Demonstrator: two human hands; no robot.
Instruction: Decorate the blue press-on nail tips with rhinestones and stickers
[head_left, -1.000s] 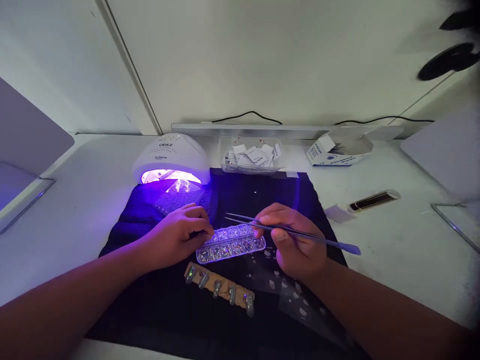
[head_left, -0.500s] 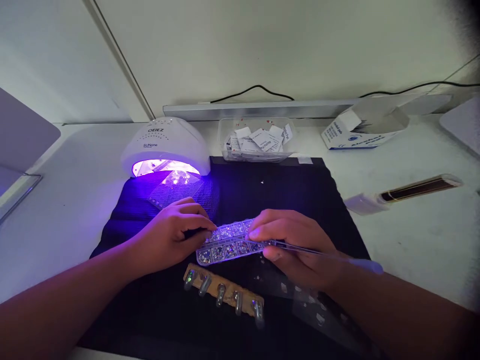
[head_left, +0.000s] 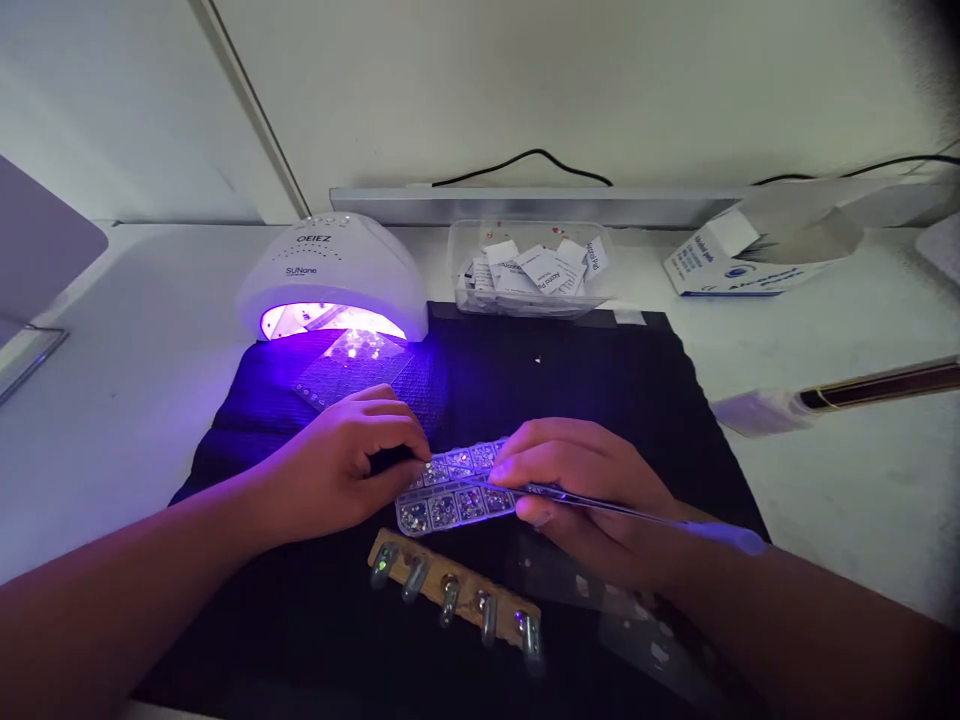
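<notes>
A clear compartment case of rhinestones (head_left: 444,511) lies at the middle of the black mat. My left hand (head_left: 364,462) closes its thumb and fingers on the left end of this case. In my right hand (head_left: 585,478) is a thin pen-like tool (head_left: 637,511), pinched, its pale rounded end sticking out to the right. The tool's other end points over the compartments; its tip is too fine to make out. Just below the case sits a brown strip (head_left: 431,585) carrying several shiny false nails (head_left: 450,603), some with sparkling bits on them.
A lit white nail lamp (head_left: 330,260) stands back left, a clear sheet (head_left: 345,370) at its mouth. Behind the mat are a plastic tub (head_left: 529,300) of alcohol pad packets and an open box (head_left: 750,275). A dark-handled brush (head_left: 877,385) lies right. Pale flakes (head_left: 660,653) lie lower right.
The right hand and tool tip have shifted slightly left over the case. The left hand keeps its hold. The whole view has moved a little.
</notes>
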